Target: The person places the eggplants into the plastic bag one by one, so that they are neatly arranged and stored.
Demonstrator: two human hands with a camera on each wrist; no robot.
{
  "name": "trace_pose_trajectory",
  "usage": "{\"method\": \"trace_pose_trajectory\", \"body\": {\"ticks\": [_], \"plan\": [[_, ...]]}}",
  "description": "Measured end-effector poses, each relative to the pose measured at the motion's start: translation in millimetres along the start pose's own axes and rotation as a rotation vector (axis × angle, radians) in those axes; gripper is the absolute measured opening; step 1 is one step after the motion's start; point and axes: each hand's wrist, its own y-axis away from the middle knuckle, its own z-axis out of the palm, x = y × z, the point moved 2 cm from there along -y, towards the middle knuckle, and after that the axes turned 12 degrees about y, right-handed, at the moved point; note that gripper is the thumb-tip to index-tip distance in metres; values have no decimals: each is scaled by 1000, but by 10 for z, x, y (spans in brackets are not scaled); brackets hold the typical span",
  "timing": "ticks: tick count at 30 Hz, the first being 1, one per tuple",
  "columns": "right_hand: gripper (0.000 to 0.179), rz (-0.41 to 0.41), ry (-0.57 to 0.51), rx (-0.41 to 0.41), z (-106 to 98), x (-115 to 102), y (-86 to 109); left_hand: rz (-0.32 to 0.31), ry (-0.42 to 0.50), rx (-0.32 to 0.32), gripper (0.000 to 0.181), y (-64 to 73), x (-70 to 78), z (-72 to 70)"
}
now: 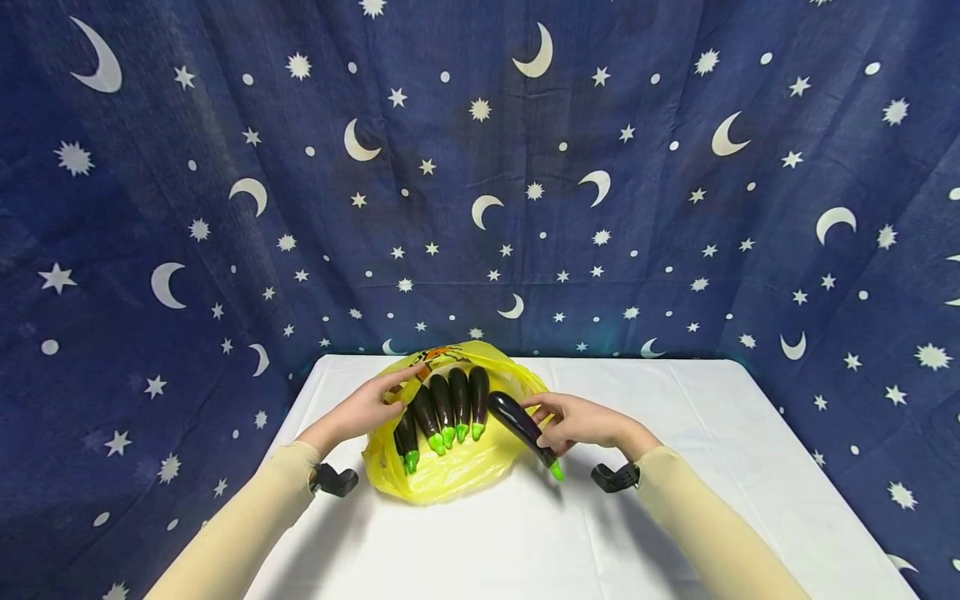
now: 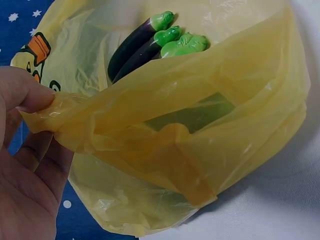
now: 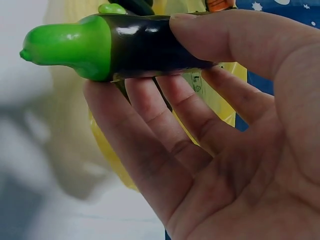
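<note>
A yellow plastic bag (image 1: 457, 475) lies with its mouth spread toward me, and several dark eggplants (image 1: 441, 404) with green stems rest inside it. My left hand (image 1: 367, 408) pinches the bag's left rim between thumb and fingers, as the left wrist view shows. Over the bag's right edge, my right hand (image 1: 581, 423) holds one more eggplant (image 1: 517, 418), its green stem end pointing down toward me. In the right wrist view the thumb presses one side of this eggplant (image 3: 145, 42) and the fingertips the other.
A white cloth covers the table (image 1: 675, 500) under the bag. Behind and at both sides hangs a dark blue curtain (image 1: 480, 167) with moons and stars. A black wrist camera (image 1: 333, 480) sits on the left wrist, another (image 1: 615, 477) on the right.
</note>
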Motion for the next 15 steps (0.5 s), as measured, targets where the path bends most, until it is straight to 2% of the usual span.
{"method": "trace_pose_trajectory", "body": {"ticks": [15], "plan": [[72,7,-48,35,8,-81,-296,0,7,3,74,9,17,7]]}}
